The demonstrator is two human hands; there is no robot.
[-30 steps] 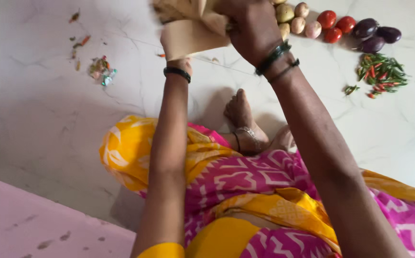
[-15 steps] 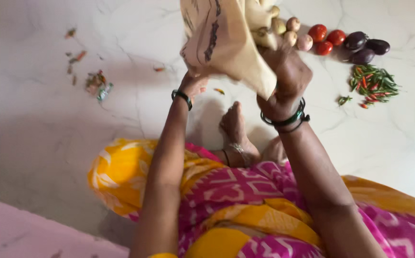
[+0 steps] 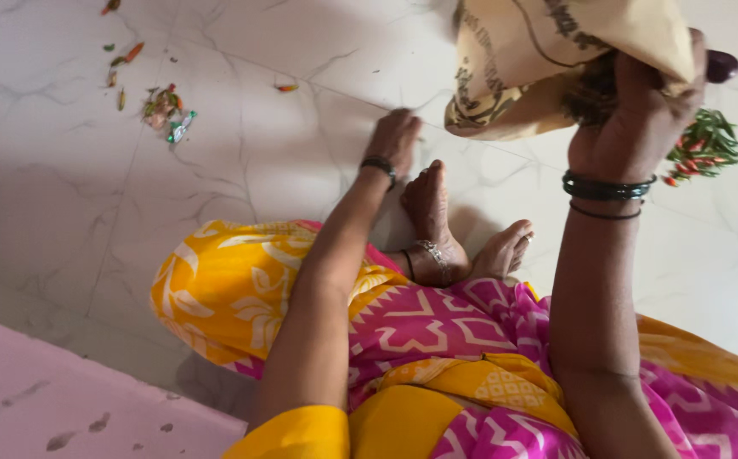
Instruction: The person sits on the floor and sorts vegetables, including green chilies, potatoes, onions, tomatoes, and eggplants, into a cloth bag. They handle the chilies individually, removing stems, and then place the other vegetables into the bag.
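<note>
Bag [image 3: 547,59], upper right of frame — soft, light cloth, prob. limp; best held at bunched edge. R hand [image 3: 641,119] fingers clenched on it. L hand [image 3: 394,136] flat on floor [image 3: 258,170], fingers spread.

Open white floor [image 3: 241,161] left of the feet [image 3: 432,221]; scattered scraps [image 3: 161,106] far left, chillies [image 3: 704,149] right

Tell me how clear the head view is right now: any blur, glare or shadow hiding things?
Head view: soft, even daylight, no harsh glare on the floor; faint shadows around the left hand and feet; mild motion blur on the bag in the right hand; the bag hides most vegetables, chillies partly visible.
</note>
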